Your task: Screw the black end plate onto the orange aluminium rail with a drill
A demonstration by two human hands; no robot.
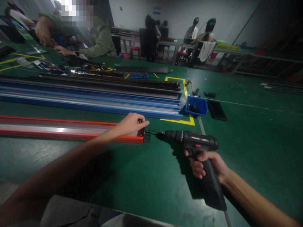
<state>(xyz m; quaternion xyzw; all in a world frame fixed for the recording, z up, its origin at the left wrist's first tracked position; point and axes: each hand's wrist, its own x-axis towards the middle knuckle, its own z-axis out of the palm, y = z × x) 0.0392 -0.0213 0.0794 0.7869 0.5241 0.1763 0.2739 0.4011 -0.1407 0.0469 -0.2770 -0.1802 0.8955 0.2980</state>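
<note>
An orange metal rail (pixel 59 130) runs from the left edge toward the middle of the green table, with a black end cap (pixel 147 136) at its right end. My left hand (pixel 132 122) lies over that end, fingers curled down on the end cap; their tips are partly hidden. In my right hand (pixel 210 164) is a black cordless drill (pixel 199 140), held by its handle, with the index finger by the trigger. Its long thin bit (pixel 155 131) points left, the tip close to the end cap; whether they touch I cannot tell.
Blue rails (pixel 94 101) and black rails (pixel 118 83) lie beyond the orange one. A blue bin (pixel 196 106) with dark parts stands beside a flat black device (pixel 216 110). Yellow tape (pixel 175 121) marks the table. Across it, a co-worker's sleeve (pixel 101 41) shows.
</note>
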